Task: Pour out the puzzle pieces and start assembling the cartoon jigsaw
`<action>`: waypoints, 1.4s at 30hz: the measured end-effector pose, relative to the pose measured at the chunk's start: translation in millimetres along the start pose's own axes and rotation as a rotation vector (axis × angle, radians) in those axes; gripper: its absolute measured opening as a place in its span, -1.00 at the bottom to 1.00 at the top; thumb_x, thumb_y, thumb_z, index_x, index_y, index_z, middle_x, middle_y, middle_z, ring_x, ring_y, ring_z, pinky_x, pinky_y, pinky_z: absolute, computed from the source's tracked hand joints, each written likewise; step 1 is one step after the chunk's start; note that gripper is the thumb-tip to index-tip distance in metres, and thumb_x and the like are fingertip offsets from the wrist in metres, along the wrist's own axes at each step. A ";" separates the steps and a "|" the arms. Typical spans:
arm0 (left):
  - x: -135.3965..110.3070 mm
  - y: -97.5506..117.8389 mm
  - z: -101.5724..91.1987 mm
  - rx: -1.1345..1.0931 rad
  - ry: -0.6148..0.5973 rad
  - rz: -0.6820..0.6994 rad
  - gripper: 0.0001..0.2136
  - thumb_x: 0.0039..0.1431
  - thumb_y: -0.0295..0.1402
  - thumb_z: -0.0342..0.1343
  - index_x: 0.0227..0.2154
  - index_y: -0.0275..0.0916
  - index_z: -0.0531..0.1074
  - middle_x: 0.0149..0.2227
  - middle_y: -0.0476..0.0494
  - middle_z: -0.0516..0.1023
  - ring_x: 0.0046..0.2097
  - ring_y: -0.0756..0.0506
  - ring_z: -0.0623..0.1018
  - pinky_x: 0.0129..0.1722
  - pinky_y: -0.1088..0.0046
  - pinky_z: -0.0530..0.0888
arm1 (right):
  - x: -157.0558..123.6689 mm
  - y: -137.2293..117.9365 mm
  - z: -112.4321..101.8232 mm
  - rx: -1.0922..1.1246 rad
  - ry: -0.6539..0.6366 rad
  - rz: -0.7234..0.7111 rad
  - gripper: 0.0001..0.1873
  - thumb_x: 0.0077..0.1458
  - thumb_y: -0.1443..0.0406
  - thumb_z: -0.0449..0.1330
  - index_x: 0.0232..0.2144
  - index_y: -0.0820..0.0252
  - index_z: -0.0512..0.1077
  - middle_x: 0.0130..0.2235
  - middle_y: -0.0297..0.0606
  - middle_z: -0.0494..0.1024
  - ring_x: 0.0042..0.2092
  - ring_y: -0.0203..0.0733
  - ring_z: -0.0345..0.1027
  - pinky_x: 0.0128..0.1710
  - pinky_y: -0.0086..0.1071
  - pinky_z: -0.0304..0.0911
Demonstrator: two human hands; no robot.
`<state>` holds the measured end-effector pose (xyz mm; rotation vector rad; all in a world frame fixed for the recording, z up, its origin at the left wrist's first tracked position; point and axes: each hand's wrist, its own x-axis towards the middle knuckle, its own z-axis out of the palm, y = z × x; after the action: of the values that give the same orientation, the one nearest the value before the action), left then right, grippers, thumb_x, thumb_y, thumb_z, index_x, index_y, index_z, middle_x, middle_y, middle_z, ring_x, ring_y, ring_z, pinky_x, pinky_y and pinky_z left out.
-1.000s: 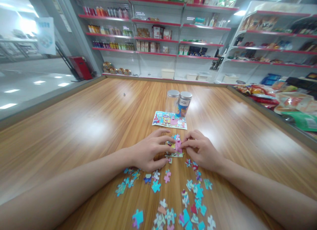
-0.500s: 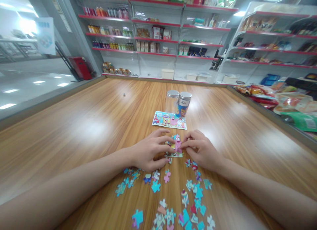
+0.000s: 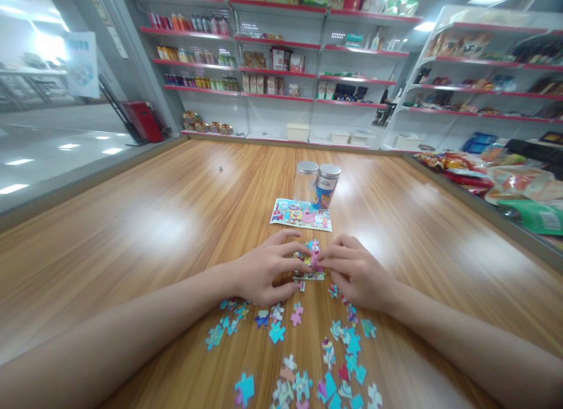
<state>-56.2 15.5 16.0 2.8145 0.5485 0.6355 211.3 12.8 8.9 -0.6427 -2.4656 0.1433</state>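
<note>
A small joined section of jigsaw puzzle (image 3: pixel 314 257), with pink and yellow cartoon figures, lies on the wooden table between my hands. My left hand (image 3: pixel 275 267) rests over its left side, fingers spread and fingertips on the pieces. From the right, my right hand (image 3: pixel 355 267) touches the section's pink right part with its fingertips close together; whether a piece is pinched there is hidden. Loose puzzle pieces (image 3: pixel 352 338) are scattered nearer to me. Just beyond the section lies a printed picture sheet (image 3: pixel 301 215) with the cartoon figures.
A clear jar (image 3: pixel 307 183) and a blue-labelled can (image 3: pixel 326 187), both silver-lidded, stand behind the sheet. Packaged goods (image 3: pixel 466 168) lie past the table's right edge. Stocked shelves (image 3: pixel 277 42) line the far wall. A tiny object (image 3: pixel 220 169) sits at the far left.
My right hand's fingers have shifted slightly left onto the pink part of the puzzle section and drawn closer together. My left hand stays in place.
</note>
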 end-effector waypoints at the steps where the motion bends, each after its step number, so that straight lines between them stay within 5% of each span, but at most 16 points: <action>1: -0.2 -0.2 0.2 0.000 0.002 0.001 -0.64 0.19 -0.34 0.14 0.07 -0.14 0.46 0.18 -0.19 0.43 0.23 -0.30 0.30 0.33 -0.06 0.18 | 0.3 0.1 0.1 0.004 0.000 0.003 -0.55 0.05 0.59 0.12 -0.09 0.12 0.56 -0.10 -0.27 0.63 -0.15 -0.06 0.30 -0.14 -0.12 0.36; 19: 1.2 0.8 -0.4 -0.006 -0.008 0.008 -0.62 0.18 -0.35 0.13 0.08 -0.14 0.44 0.17 -0.20 0.42 0.19 -0.28 0.33 0.32 -0.06 0.20 | 1.0 1.0 4.0 0.096 0.100 0.082 -0.65 0.13 0.55 0.12 -0.10 0.15 0.50 -0.12 -0.20 0.60 -0.11 -0.07 0.35 -0.11 -0.13 0.35; 42: 2.9 3.2 -1.6 -0.038 0.006 0.044 -0.55 0.16 -0.46 0.11 0.14 -0.14 0.41 0.17 -0.15 0.49 0.23 -0.25 0.38 0.37 -0.10 0.14 | 0.0 3.2 4.0 0.020 0.035 0.144 -0.60 0.06 0.56 0.10 -0.11 0.12 0.50 -0.07 -0.11 0.43 -0.01 -0.01 0.34 -0.05 -0.11 0.37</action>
<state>-53.5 13.9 19.3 2.7968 0.4713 0.6565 210.4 15.8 4.8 -0.8072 -2.3812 0.2102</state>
